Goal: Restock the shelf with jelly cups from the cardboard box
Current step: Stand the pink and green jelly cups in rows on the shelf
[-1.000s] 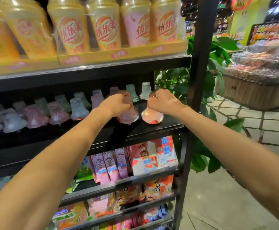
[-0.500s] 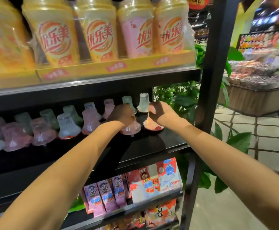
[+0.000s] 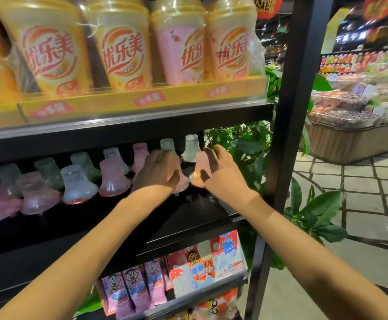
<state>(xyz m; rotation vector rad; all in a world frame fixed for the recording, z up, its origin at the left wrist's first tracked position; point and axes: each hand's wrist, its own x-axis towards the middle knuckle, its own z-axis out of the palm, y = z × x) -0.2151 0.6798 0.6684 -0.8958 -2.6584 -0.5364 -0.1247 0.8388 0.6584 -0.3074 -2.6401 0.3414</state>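
Head view: left hand (image 3: 157, 172) grips one jelly cup (image 3: 182, 181); right hand (image 3: 223, 167), fingers spread, touches another (image 3: 201, 169).

Both forearms are bare to the frame's edge, left hand (image 3: 157, 173) and right hand (image 3: 223, 168) ungloved.

Black metal shelf unit as I see it from the head camera. Middle shelf (image 3: 202, 211): bell-shaped jelly cups (image 3: 78, 184) stand inverted, wide end down, in two staggered rows, pink, green and clear; the board's front right part is bare. Upper shelf (image 3: 128, 125): a yellow display tray (image 3: 142, 100) carrying tall milk-tea cups (image 3: 121, 47). Lower shelf (image 3: 197, 294): pink snack pouches (image 3: 133, 292) beside red-and-white cartons (image 3: 207, 262), standing upright.
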